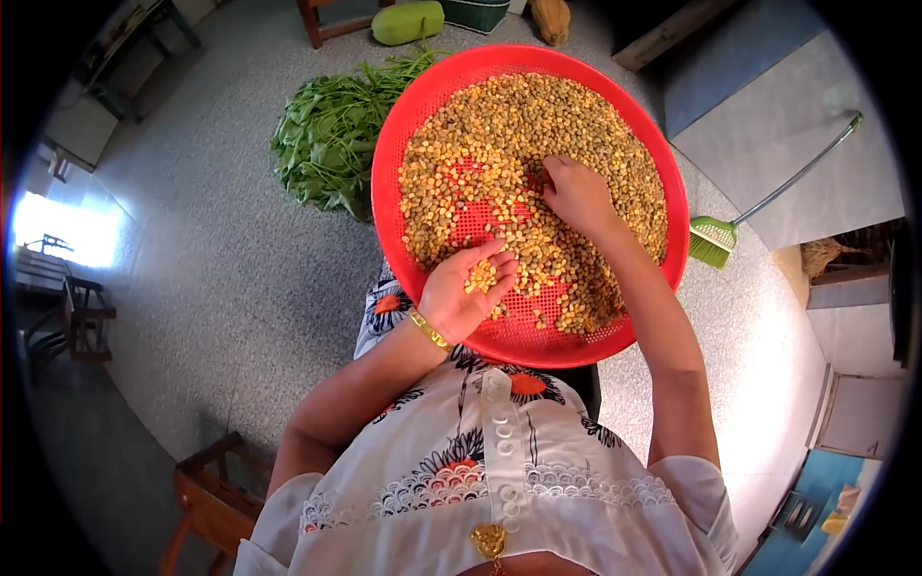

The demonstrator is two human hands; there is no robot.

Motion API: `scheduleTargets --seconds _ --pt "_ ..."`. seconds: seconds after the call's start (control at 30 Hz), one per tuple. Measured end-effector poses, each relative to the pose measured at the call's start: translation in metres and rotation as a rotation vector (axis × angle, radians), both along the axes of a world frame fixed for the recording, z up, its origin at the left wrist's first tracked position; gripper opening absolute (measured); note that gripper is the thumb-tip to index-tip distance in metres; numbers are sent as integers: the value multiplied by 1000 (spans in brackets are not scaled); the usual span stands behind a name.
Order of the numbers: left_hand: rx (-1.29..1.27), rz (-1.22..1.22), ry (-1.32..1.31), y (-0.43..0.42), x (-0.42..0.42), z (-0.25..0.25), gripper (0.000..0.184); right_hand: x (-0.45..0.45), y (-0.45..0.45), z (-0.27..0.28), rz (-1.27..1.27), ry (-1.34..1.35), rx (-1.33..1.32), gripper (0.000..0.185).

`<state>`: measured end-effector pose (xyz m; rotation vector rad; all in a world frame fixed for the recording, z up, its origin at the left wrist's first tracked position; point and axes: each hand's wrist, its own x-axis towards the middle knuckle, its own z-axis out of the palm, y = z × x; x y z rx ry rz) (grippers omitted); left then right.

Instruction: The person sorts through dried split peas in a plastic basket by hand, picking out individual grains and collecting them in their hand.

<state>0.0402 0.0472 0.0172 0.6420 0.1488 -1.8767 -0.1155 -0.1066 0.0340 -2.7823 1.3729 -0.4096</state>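
Observation:
A round red mesh tray (672, 182) rests over the lap, spread with yellow and brownish kernels or beans (538, 115). Red mesh shows through at its middle and lower left. My left hand (468, 293) is palm up over the tray's lower left, cupped with fingers apart, holding a small heap of yellow kernels (480, 276). My right hand (576, 195) is right of the tray's middle, palm down, its fingers bent together into the kernels; what they pinch, if anything, is hidden.
Leafy greens (331, 134) lie on the floor left of the tray, with a green gourd (408, 23) and an orange-brown gourd (551, 19) beyond. A green broom (713, 238) leans at the right. A wooden chair (216, 499) stands at lower left.

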Motion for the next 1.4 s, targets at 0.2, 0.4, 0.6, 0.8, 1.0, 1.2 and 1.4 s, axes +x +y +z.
scheduleTargets --seconds 0.2,0.4,0.6,0.8,1.0,1.2,1.4 --pt "2 -3 21 0 0 -5 27 9 54 20 151 -464 608 12" --pt "11 -6 -4 -1 0 -3 27 -13 23 10 -59 -390 383 13" --pt "21 -18 0 0 0 -3 26 -4 8 0 -41 -74 226 14" --pt "19 -14 10 -1 0 -2 26 3 7 -3 -51 8 198 15" --pt "4 -7 29 0 1 -6 26 -8 5 1 -168 -176 234 9" --pt "14 -18 3 0 0 -2 25 -13 6 -5 -8 -235 56 11" --pt "26 -8 10 0 1 -2 25 1 4 -16 -24 -84 110 13"
